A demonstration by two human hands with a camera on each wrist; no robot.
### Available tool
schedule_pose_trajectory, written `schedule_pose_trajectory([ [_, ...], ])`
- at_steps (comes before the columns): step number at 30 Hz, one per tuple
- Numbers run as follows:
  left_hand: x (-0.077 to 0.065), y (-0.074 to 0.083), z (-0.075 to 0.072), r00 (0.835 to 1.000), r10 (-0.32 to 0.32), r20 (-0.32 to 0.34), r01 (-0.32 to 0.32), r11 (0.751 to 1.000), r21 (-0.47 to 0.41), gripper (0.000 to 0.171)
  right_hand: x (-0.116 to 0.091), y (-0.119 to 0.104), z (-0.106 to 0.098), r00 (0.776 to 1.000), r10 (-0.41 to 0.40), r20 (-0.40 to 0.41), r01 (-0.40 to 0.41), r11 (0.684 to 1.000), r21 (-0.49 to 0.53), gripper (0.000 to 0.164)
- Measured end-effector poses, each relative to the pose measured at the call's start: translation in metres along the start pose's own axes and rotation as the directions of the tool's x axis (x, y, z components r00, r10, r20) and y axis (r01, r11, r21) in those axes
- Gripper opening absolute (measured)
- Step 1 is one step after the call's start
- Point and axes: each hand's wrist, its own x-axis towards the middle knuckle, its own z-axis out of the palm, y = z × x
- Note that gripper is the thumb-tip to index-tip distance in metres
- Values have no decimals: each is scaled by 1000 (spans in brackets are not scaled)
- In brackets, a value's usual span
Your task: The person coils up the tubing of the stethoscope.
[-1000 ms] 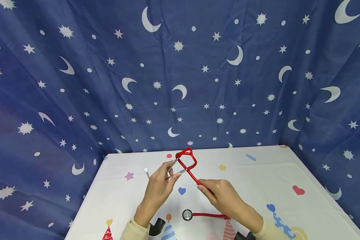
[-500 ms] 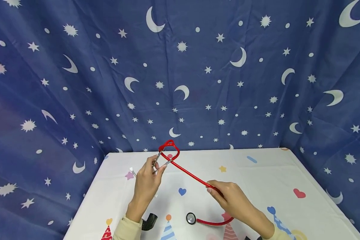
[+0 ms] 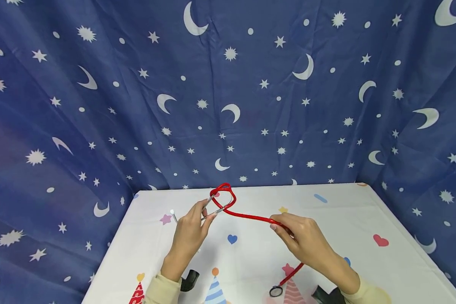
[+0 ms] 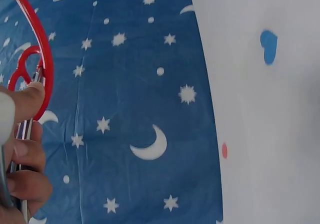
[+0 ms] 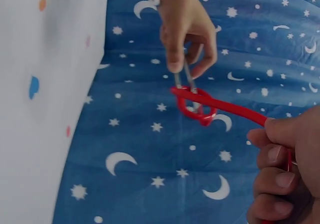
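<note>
A red stethoscope (image 3: 247, 216) is held up above the table between both hands. My left hand (image 3: 190, 228) grips its metal ear tubes (image 4: 22, 134), and a white ear tip (image 3: 172, 212) sticks out past the wrist side. Beyond those fingers the red tubing bends into a loop (image 5: 187, 111) around the tubes. My right hand (image 3: 300, 236) pinches the tubing farther along, to the right. Below that hand the rest of the tubing hangs down, ending in the round chest piece (image 3: 276, 291) low over the table's front part.
A white table (image 3: 251, 253) printed with hearts, stars and party hats lies under the hands. A dark blue curtain (image 3: 251, 105) with moons and stars stands behind it. Black wrist mounts (image 3: 190, 280) sit at both wrists.
My right hand has moved right along the tubing, away from the loop. The chest piece has swung right and toward the front. My left hand has shifted left, still gripping the ear tubes.
</note>
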Motion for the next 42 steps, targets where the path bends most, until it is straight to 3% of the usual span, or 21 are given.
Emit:
schedule_pose_trajectory([
  [7,-1,12,5,996,52,75,-50,998,-25,44,17,0,-12,990,-121,-65,123,992,20,17],
  [20,0,31,9,973,167,156,-161,986,-53,43,39,-1,-23,983,-161,-93,164,986,30,7],
  [30,3,50,2,935,274,226,-249,959,-134,42,54,2,-27,980,-182,-80,186,981,50,7],
  [37,7,67,-6,898,369,241,-316,920,-230,42,62,10,-27,981,-182,-67,186,981,62,12],
  [39,6,72,-8,890,382,250,-321,913,-252,42,62,16,-24,984,-170,-51,173,982,76,16],
  [42,5,77,-11,882,386,270,-310,907,-285,42,60,30,-15,993,-116,14,113,987,118,8],
])
